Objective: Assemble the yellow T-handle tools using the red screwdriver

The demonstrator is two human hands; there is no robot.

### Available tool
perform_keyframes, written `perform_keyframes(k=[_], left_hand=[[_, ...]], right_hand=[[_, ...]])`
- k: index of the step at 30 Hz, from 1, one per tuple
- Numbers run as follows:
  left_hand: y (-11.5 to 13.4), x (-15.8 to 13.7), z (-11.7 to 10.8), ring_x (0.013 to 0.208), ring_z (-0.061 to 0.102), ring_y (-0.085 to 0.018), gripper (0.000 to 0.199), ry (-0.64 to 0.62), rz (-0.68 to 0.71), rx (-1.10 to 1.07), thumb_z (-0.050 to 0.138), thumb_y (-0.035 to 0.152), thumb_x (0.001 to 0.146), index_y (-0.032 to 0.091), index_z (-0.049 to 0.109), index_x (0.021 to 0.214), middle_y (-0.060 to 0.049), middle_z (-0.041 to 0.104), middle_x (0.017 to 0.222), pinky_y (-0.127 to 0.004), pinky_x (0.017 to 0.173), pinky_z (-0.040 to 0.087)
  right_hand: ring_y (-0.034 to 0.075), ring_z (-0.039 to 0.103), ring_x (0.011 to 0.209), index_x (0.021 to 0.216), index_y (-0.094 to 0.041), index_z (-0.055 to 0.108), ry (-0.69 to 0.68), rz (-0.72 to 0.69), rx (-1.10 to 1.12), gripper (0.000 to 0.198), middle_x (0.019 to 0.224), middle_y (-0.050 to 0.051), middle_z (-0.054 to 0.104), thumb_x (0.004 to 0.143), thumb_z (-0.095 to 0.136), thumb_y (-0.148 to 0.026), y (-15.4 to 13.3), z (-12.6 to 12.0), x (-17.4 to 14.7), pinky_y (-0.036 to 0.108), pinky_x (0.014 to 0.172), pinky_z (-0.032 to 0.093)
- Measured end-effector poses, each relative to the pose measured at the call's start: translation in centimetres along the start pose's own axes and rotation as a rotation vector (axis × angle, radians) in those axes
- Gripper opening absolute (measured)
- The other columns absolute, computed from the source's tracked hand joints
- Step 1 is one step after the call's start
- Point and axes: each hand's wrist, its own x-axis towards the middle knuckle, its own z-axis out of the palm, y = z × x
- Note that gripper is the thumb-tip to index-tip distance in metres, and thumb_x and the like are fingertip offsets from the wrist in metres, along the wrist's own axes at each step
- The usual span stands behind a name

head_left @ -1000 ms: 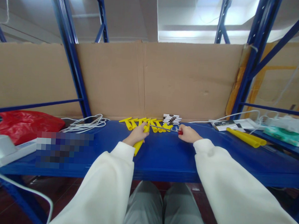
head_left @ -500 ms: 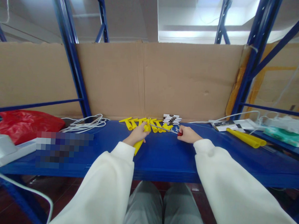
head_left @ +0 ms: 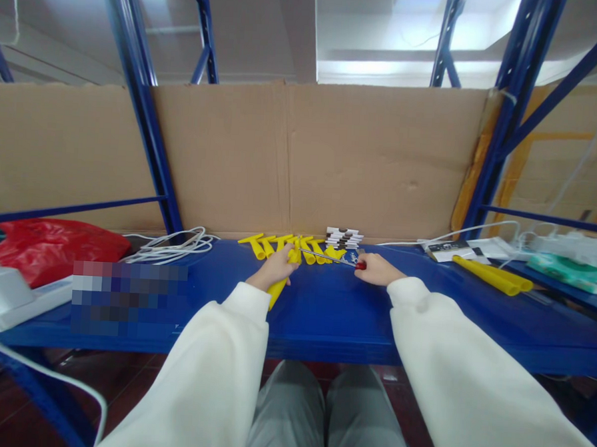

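My left hand (head_left: 275, 267) is closed around a yellow T-shaped plastic part (head_left: 277, 296), whose tubular handle slants down toward the front of the shelf. In my right hand (head_left: 379, 270) is a screwdriver (head_left: 327, 257) with a red handle, its metal shaft pointing left. The tip meets or nearly meets the head of the yellow part; exact contact is too small to make out. Behind my hands lie several more yellow T-shaped parts (head_left: 258, 250) in a row. A stack of small white-and-black boxes (head_left: 344, 238) stands just beyond the screwdriver.
Two yellow tapered tubes (head_left: 496, 276) lie on the blue shelf (head_left: 333, 319) at the right, near a green packet (head_left: 571, 272). To the left are coiled white cables (head_left: 182, 247), a red plastic bag (head_left: 57, 247) and a white power strip (head_left: 28, 309). A cardboard panel (head_left: 372, 160) closes the back.
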Motion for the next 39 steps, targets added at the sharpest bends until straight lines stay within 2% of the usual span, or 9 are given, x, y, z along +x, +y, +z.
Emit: perform_keyframes(k=[7, 15, 23, 28, 31, 36, 39], left_hand=[[0.26, -0.24, -0.05, 0.048, 0.063, -0.016, 0.064, 0.004, -0.017, -0.015, 0.055, 0.018, 0.087, 0.013, 0.036, 0.148, 0.004, 0.061, 0.061, -0.023, 0.054, 0.051], [0.81, -0.59, -0.18, 0.049, 0.063, -0.016, 0.065, 0.000, -0.033, -0.034, 0.055, 0.018, 0.088, 0.012, 0.033, 0.149, 0.002, 0.063, 0.064, -0.023, 0.052, 0.050], [0.80, -0.53, -0.28, 0.049, 0.063, -0.016, 0.063, -0.012, -0.037, -0.010, 0.054, 0.017, 0.088, 0.012, 0.034, 0.148, 0.002, 0.064, 0.064, -0.023, 0.055, 0.051], [0.73, -0.51, -0.25, 0.050, 0.064, -0.017, 0.064, -0.008, -0.039, -0.014, 0.054, 0.017, 0.088, 0.012, 0.034, 0.149, 0.002, 0.064, 0.062, -0.024, 0.057, 0.052], [0.75, -0.51, -0.28, 0.050, 0.064, -0.017, 0.065, -0.011, -0.038, -0.017, 0.055, 0.017, 0.088, 0.011, 0.033, 0.149, 0.002, 0.064, 0.062, -0.024, 0.057, 0.052], [0.63, -0.40, -0.24, 0.050, 0.064, -0.016, 0.066, -0.013, -0.040, -0.024, 0.055, 0.017, 0.087, 0.014, 0.032, 0.149, 0.003, 0.064, 0.063, -0.024, 0.058, 0.052], [0.50, -0.32, -0.16, 0.049, 0.064, -0.016, 0.068, -0.005, -0.036, -0.038, 0.055, 0.017, 0.086, 0.014, 0.031, 0.150, 0.003, 0.063, 0.064, -0.023, 0.056, 0.052]], right_hand=[[0.020, 0.066, 0.079, 0.083, -0.021, 0.066, 0.040, 0.036, -0.053, 0.010, 0.084, 0.006, 0.073, 0.074, 0.065, -0.022, -0.01, -0.06, -0.02, 0.024, 0.064, 0.042], [0.019, 0.066, 0.078, 0.076, -0.019, 0.066, 0.049, -0.003, 0.033, 0.007, 0.082, 0.007, 0.073, 0.076, 0.059, -0.017, -0.01, -0.10, -0.06, 0.024, 0.069, 0.044], [0.017, 0.061, 0.070, 0.085, -0.019, 0.063, 0.040, 0.067, -0.027, 0.014, 0.079, 0.005, 0.070, 0.071, 0.064, -0.017, 0.13, 0.05, 0.06, 0.024, 0.059, 0.037], [0.018, 0.064, 0.076, 0.076, -0.020, 0.063, 0.025, 0.021, 0.030, 0.002, 0.081, 0.005, 0.071, 0.076, 0.061, -0.019, 0.24, 0.12, 0.20, 0.023, 0.066, 0.042], [0.018, 0.063, 0.075, 0.073, -0.020, 0.063, 0.030, 0.015, 0.024, 0.003, 0.079, 0.005, 0.070, 0.076, 0.061, -0.020, 0.16, -0.02, 0.08, 0.024, 0.065, 0.041], [0.017, 0.061, 0.071, 0.081, -0.020, 0.063, 0.029, 0.045, -0.022, 0.010, 0.078, 0.003, 0.069, 0.072, 0.065, -0.020, 0.12, -0.02, -0.01, 0.022, 0.059, 0.038], [0.017, 0.063, 0.074, 0.083, -0.021, 0.064, 0.026, 0.045, -0.019, 0.010, 0.081, 0.004, 0.070, 0.073, 0.064, -0.020, 0.19, 0.10, 0.10, 0.023, 0.062, 0.039]])
